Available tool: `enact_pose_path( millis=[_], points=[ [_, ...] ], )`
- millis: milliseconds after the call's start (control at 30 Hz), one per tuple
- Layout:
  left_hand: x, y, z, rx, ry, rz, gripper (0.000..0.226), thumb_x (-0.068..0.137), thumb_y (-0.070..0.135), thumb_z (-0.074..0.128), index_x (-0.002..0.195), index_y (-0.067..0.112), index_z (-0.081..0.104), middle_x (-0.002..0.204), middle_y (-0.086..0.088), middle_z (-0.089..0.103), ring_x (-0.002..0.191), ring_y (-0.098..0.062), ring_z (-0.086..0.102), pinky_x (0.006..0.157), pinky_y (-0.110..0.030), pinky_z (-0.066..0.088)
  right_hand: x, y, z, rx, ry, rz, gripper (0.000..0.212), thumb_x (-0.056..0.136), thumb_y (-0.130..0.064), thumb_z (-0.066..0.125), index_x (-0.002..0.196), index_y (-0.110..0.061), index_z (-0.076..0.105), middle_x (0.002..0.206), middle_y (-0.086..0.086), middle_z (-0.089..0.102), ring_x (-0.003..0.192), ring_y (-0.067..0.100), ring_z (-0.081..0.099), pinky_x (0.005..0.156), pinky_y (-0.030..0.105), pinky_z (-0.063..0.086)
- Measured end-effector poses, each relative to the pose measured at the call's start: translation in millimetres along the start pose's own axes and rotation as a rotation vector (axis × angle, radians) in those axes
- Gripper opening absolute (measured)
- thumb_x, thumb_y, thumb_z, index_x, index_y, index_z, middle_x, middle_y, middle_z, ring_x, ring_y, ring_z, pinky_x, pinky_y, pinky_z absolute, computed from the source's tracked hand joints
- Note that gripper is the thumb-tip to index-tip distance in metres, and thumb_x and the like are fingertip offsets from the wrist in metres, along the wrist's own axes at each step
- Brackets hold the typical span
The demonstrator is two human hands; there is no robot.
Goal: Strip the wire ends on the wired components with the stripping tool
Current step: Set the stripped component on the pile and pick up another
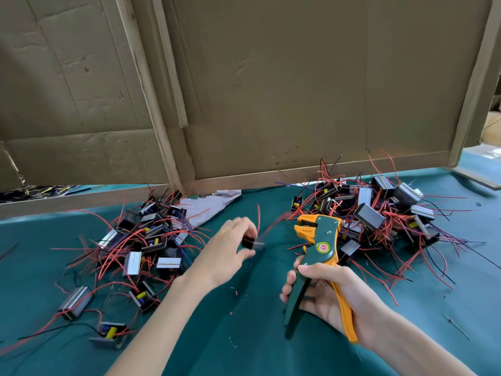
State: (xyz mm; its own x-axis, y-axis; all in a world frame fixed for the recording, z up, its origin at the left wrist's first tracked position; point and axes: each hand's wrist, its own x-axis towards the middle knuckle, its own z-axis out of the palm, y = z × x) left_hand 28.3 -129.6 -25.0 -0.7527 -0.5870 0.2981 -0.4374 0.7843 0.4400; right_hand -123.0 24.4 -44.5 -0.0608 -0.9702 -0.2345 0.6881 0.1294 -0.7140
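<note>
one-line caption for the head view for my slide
Left hand pinches a wired component beside the stripping tool gripped in the right hand, between the left pile and right pile.

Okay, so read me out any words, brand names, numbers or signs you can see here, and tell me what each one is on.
No text here can be read.
Round red and yellow badge on the stripping tool: carries a mark, too small to read.
Wired component pinched in the left hand: blurred, nothing legible.
Piled components: no legible labels.
</note>
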Motion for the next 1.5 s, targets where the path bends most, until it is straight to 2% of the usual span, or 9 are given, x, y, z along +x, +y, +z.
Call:
enact_pose_path(
  millis=[233,467,767,867,933,1067,1233,1367,1500],
  points=[
    [-2,-10,-9,-0.071,-0.091,-0.136,0.031,0.075,0.001,0.047,0.094,0.025,0.043,0.087,0.013,0.065,0.09,-0.012,0.057,0.079,-0.031,0.042,-1,0,1,-0.005,0.014,-0.005,0.02,0.066,-0.005,0.071,0.084,-0.002,0.063,0.08,0.022,0.06,0.069,0.037,0.063,0.069,0.045,0.058],
    [-3,-6,4,-0.11,0.06,-0.131,0.022,0.091,0.022,0.06,0.101,0.027,0.041,0.092,0.009,0.056,0.09,-0.009,0.055,0.082,-0.029,0.043,-1,0,1,-0.005,0.022,-0.006,0.019,0.066,-0.006,0.073,0.083,-0.001,0.064,0.08,0.023,0.06,0.069,0.037,0.063,0.068,0.045,0.057],
    [2,-3,-13,-0.019,0.093,-0.153,0.02,0.089,0.012,0.057,0.099,0.029,0.05,0.087,0.009,0.058,0.078,-0.008,0.058,0.077,-0.031,0.047,-1,-1,0,-0.006,0.011,-0.008,0.026,0.06,-0.007,0.079,0.081,-0.001,0.067,0.081,0.023,0.06,0.071,0.038,0.063,0.07,0.046,0.057],
    [4,-1,-19,0.023,0.21,-0.129,0.019,0.089,0.011,0.06,0.098,0.027,0.056,0.084,0.01,0.051,0.077,-0.001,0.049,0.073,-0.026,0.04,-1,0,0,-0.009,-0.001,-0.013,0.027,0.057,-0.009,0.081,0.079,-0.003,0.068,0.08,0.023,0.06,0.071,0.038,0.063,0.071,0.046,0.057],
    [3,4,-17,-0.022,0.237,-0.119,0.036,0.084,-0.001,0.058,0.109,0.025,0.054,0.099,0.008,0.045,0.089,0.001,0.046,0.08,-0.021,0.039,-1,0,-1,-0.008,-0.001,-0.01,0.03,0.057,-0.008,0.081,0.083,-0.002,0.066,0.081,0.023,0.06,0.071,0.038,0.063,0.072,0.047,0.057],
    [2,7,-12,0.01,0.057,0.003,0.06,0.07,-0.013,0.055,0.121,0.019,0.053,0.116,0.006,0.041,0.111,-0.006,0.034,0.091,0.0,0.021,-1,0,-1,-0.007,-0.004,-0.007,0.033,0.057,-0.008,0.081,0.085,-0.002,0.064,0.081,0.022,0.06,0.071,0.038,0.063,0.072,0.047,0.057],
    [2,1,-8,0.051,-0.15,0.011,0.035,0.082,0.005,0.07,0.114,0.017,0.064,0.106,0.004,0.064,0.098,-0.008,0.054,0.093,-0.021,0.039,-1,0,-1,-0.004,0.0,-0.005,0.039,0.056,-0.007,0.081,0.089,-0.001,0.061,0.082,0.023,0.06,0.072,0.038,0.063,0.072,0.047,0.057],
    [2,-3,-8,0.018,-0.064,-0.012,0.008,0.083,0.011,0.071,0.089,0.016,0.071,0.086,0.003,0.067,0.082,-0.012,0.06,0.082,-0.03,0.046,-1,-1,-1,0.008,0.006,-0.005,0.029,0.062,-0.005,0.077,0.087,-0.001,0.063,0.081,0.023,0.06,0.071,0.038,0.063,0.071,0.047,0.057],
    [2,-8,-10,-0.196,0.08,-0.096,0.012,0.084,0.009,0.07,0.08,0.021,0.069,0.076,0.007,0.07,0.071,-0.006,0.062,0.072,-0.019,0.047,-2,-1,0,0.011,0.01,-0.008,0.022,0.063,-0.006,0.077,0.082,-0.001,0.066,0.081,0.023,0.06,0.071,0.038,0.063,0.072,0.046,0.057]
  ],
)
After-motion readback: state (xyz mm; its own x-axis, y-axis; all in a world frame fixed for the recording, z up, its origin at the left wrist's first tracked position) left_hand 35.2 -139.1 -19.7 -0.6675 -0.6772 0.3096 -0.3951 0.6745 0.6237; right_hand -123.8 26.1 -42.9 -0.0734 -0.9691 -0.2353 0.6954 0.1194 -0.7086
